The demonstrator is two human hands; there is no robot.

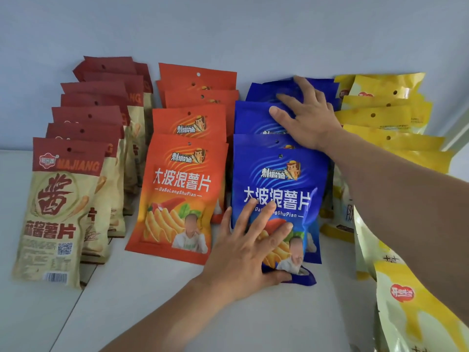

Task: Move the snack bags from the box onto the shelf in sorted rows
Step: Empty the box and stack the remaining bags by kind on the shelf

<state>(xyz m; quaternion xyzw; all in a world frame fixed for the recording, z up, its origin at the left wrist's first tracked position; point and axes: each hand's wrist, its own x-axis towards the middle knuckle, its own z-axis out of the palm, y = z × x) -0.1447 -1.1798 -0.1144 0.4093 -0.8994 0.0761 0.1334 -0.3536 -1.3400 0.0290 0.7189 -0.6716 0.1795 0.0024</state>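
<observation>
Four rows of snack bags stand on the white shelf [165,301]: beige-and-maroon bags [58,212] at the left, orange bags [182,194], blue bags [276,179], and yellow bags [385,115] at the right. My left hand [251,250] lies flat on the lower half of the front blue bag, fingers spread, thumb under its bottom edge. Further back, my right hand [304,118] presses with straight fingers on the tops of the rear blue bags. No box is in view.
A pale wall rises behind the rows. More yellow-and-cream bags [416,306] lean at the near right under my right forearm. A seam in the shelf surface [73,301] runs diagonally at the lower left.
</observation>
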